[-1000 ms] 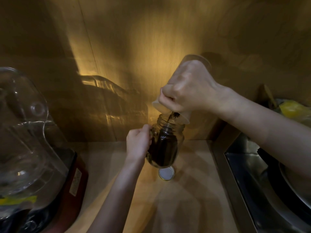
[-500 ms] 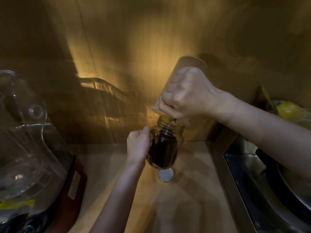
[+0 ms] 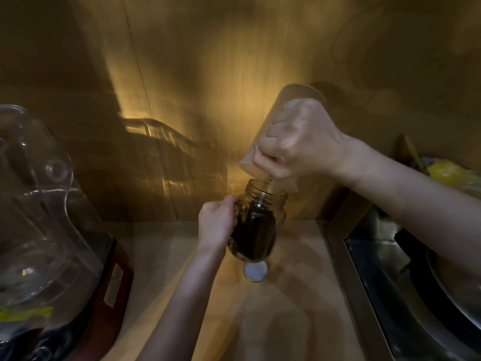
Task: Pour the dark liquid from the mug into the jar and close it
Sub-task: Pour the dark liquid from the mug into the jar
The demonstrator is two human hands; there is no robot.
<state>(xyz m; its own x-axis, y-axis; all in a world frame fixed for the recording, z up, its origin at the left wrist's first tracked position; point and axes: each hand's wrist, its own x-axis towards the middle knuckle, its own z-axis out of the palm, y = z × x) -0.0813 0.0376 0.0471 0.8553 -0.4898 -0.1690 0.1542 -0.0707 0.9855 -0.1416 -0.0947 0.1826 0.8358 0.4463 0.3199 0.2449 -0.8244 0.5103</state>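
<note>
A: Obs. — the right hand is clenched around the mug, which is tipped steeply, base up, rim just above the mouth of the jar. The left hand grips the jar's left side; the jar leans toward the mug, and whether its base rests on the counter cannot be told.

B: Handling?

A: Judgement: glass jar, mostly full of dark liquid, so heavy, rigid, breakable, likely slick if dribbled on. The body grip below the neck suits it; the threads must stay free for the lid.

B: Room?

A: The lid lies on the counter just below the left hand, nearer the person. The sink edge runs close under the right forearm; the blender stands well off beyond the left hand. Bare counter lies between them for setting the mug down.
</note>
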